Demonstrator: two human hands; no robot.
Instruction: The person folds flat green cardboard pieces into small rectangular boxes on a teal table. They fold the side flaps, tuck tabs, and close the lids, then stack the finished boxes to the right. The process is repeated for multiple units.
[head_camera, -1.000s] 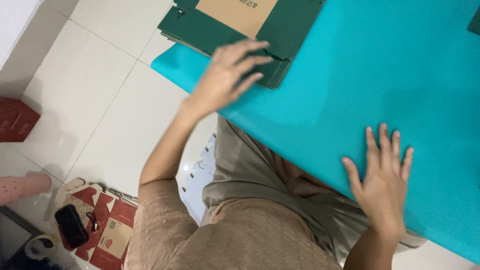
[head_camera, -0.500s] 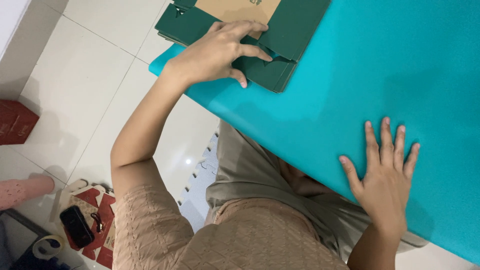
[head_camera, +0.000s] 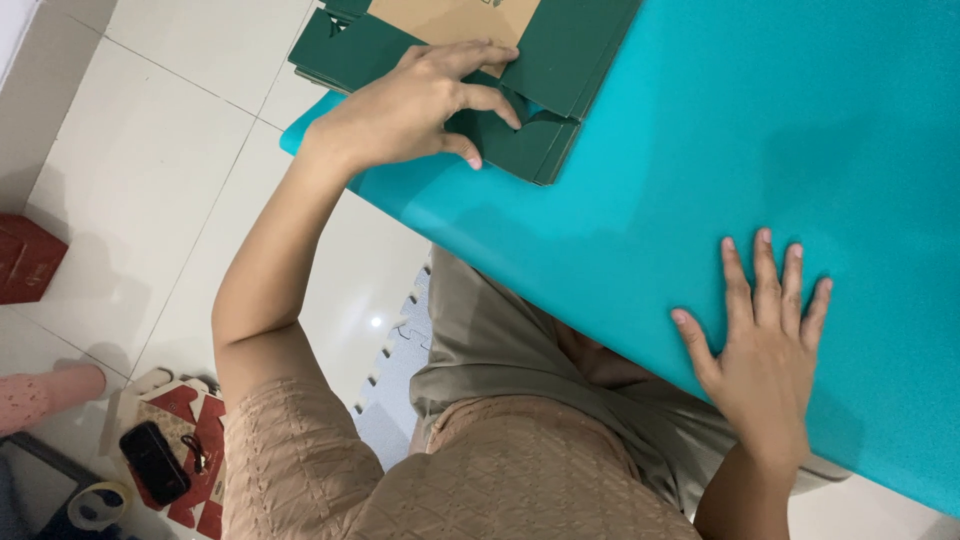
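Note:
A stack of flat, dark green cardboard box blanks (head_camera: 585, 55) with a brown panel on top lies at the far left corner of the teal table (head_camera: 780, 130). My left hand (head_camera: 410, 105) reaches out onto this stack, fingers curled over the top sheet and thumb at its near edge, gripping it. My right hand (head_camera: 765, 345) lies flat on the teal surface near the table's front edge, fingers spread, holding nothing.
White floor tiles lie to the left of the table. On the floor are a red box (head_camera: 25, 260), flat red-and-tan cardboard pieces (head_camera: 205, 440) with a black phone (head_camera: 155, 462) on them, a tape roll (head_camera: 95, 505) and a pink object (head_camera: 45, 392). A grey puzzle mat (head_camera: 395, 360) lies under my seat.
My left hand has reached further onto the green stack and closed its fingers on it. My right hand has stayed flat on the table.

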